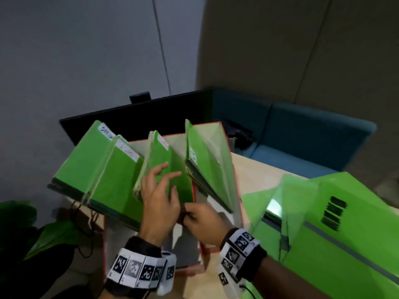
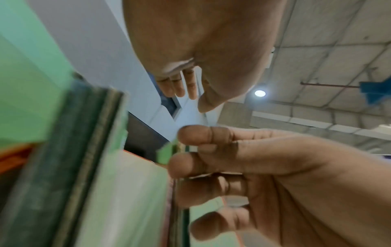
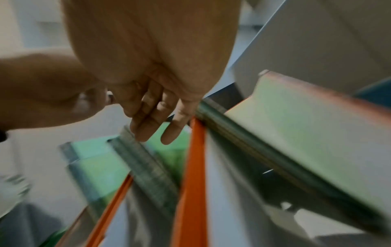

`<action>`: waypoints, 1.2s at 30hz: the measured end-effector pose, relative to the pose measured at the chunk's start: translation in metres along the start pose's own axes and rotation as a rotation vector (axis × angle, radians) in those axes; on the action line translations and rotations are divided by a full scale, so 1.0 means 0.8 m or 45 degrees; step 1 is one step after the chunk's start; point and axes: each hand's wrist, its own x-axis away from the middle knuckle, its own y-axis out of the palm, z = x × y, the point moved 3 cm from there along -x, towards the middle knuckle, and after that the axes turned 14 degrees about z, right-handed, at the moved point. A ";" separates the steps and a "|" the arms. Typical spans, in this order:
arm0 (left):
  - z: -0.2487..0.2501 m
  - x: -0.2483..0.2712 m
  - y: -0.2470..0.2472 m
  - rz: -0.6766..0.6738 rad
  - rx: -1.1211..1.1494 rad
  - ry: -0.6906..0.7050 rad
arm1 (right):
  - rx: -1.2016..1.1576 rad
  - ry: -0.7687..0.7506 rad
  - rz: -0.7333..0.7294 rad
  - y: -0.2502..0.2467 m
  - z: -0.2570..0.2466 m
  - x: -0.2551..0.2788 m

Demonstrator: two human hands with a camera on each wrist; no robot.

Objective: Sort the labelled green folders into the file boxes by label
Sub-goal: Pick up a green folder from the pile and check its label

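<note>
Several labelled green folders stand in orange-edged file boxes (image 1: 235, 182). Two lean left (image 1: 95, 165), one stands in the middle (image 1: 165, 157), and a further bunch (image 1: 207, 165) leans right. My left hand (image 1: 159, 190) lies spread on the middle folder's face, fingers (image 2: 184, 83) straight. My right hand (image 1: 200, 221) sits just below it, with its fingers (image 2: 203, 165) curled round the folder's thin near edge (image 2: 167, 153) beside the orange box wall (image 3: 192, 167). In the blurred right wrist view the right hand (image 3: 154, 123) hangs over the folder spines.
More green folders (image 1: 323, 234) lie loose on the pale wooden table (image 1: 259, 173) at the right. A black monitor (image 1: 129, 117) stands behind the boxes, with a blue sofa (image 1: 302, 143) beyond. Plant leaves (image 1: 32, 234) and cables (image 1: 86, 223) are at the left.
</note>
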 end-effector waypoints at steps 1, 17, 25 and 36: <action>0.018 0.005 0.018 -0.036 0.064 0.051 | -0.003 0.029 0.084 -0.026 0.014 0.006; 0.204 0.187 0.279 -0.955 0.531 0.064 | 0.451 0.828 0.765 -0.313 0.239 0.252; 0.175 0.270 0.346 -1.436 0.147 -0.118 | 0.728 1.486 0.791 -0.358 0.327 0.403; 0.149 0.284 0.352 -1.520 -0.103 -0.309 | 0.745 1.676 0.673 -0.356 0.350 0.438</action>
